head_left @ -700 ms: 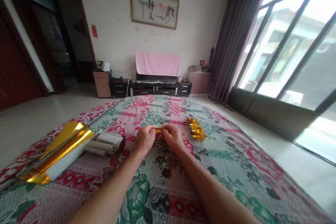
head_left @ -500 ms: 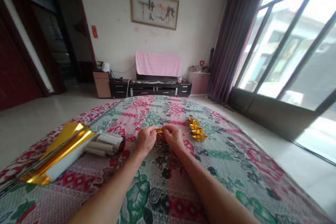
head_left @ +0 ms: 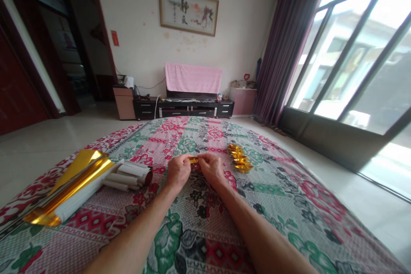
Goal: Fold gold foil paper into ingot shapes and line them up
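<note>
Fingers point(head_left: 186, 161) of the left hand point(head_left: 178, 173) and right hand point(head_left: 211, 170) are closed on a small gold foil piece point(head_left: 194, 160), pinched at both ends between the fingertips; whether it is rested on the patterned surface point(head_left: 192, 239) cannot be told. It is judged very light, thin, easily creased and rather slippery, so is best held gently by its ends. Folded gold pieces point(head_left: 243, 164) are lined up just right of the fingers; gold sheets point(head_left: 86, 180) are laid well to their left.
</note>
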A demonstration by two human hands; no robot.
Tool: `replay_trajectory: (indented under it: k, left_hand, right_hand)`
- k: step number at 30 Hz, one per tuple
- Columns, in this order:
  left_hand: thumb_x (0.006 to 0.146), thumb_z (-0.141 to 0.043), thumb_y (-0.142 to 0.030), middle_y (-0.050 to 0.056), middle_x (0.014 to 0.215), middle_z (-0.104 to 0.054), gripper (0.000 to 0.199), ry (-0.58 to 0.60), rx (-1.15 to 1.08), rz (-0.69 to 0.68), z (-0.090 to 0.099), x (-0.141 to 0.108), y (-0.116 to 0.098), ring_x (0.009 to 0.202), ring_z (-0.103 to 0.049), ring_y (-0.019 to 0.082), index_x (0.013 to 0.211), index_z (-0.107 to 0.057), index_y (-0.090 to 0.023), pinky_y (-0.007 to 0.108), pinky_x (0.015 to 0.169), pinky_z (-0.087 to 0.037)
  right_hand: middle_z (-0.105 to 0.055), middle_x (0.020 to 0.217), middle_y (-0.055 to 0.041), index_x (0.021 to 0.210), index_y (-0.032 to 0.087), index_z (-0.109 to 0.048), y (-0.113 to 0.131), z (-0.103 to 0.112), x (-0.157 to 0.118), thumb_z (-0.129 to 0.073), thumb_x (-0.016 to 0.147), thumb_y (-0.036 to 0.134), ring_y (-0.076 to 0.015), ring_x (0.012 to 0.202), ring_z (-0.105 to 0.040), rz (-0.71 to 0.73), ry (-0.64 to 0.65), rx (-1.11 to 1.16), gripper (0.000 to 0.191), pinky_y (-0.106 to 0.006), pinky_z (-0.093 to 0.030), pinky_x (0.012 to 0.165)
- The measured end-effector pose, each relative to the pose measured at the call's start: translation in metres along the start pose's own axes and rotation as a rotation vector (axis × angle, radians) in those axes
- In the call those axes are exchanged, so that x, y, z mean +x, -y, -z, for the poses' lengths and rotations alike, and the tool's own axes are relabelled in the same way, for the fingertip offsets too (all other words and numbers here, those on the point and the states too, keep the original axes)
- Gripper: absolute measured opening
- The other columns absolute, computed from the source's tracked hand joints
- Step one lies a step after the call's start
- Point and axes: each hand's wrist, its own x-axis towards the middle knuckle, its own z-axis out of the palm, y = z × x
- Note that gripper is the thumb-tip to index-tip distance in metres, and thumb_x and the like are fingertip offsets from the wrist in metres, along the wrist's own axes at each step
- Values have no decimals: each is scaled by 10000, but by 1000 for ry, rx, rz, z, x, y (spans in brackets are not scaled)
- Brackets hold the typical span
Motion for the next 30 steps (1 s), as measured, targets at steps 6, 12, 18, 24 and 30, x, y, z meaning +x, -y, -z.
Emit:
replay_trajectory:
  k: [6, 12, 18, 24, 30]
  left_hand:
    - [764, -405, -173, 59, 836, -721, 336, -6, 44, -28, 2, -1, -2, 796, -655, 156, 916, -704, -163, 211, 741, -483]
    - [768, -396, -164, 60, 822, -721, 342, 6, 58, -4, 4, -1, -4, 764, -657, 154, 920, -703, -160, 212, 729, -483]
    - [767, -397, -177, 58, 839, -721, 336, 8, 43, -40, 1, -1, -1, 785, -654, 154, 910, -701, -167, 212, 733, -477]
    - [772, -401, -172, 58, 837, -721, 330, -13, 76, -25, 3, -3, -5, 786, -654, 158, 904, -703, -173, 214, 738, -473]
    - [782, -396, -176, 58, 848, -722, 334, -25, 76, -46, 1, -2, -4, 790, -657, 159, 919, -700, -183, 223, 738, -473]
  right_hand:
    - [-683, 615, -17, 831, 159, -703, 0, 0, 1, -506, 705, 276, -155, 561, -631, -1, -7, -13, 261, -218, -484, 528]
    - [-676, 600, -21, 840, 144, -691, 3, 1, -1, -501, 702, 283, -157, 551, -634, -16, 59, 38, 274, -213, -476, 503]
    - [-680, 612, -21, 822, 144, -683, 7, 1, -2, -488, 701, 278, -151, 556, -631, -33, 14, 8, 265, -205, -468, 503]
    - [-665, 580, -12, 821, 152, -681, 8, 3, -3, -480, 701, 266, -145, 527, -627, -9, 37, -42, 260, -190, -443, 479]
    - [-666, 598, -7, 782, 169, -689, 7, 3, -5, -465, 708, 271, -135, 552, -611, 71, -43, -145, 257, -189, -431, 508]
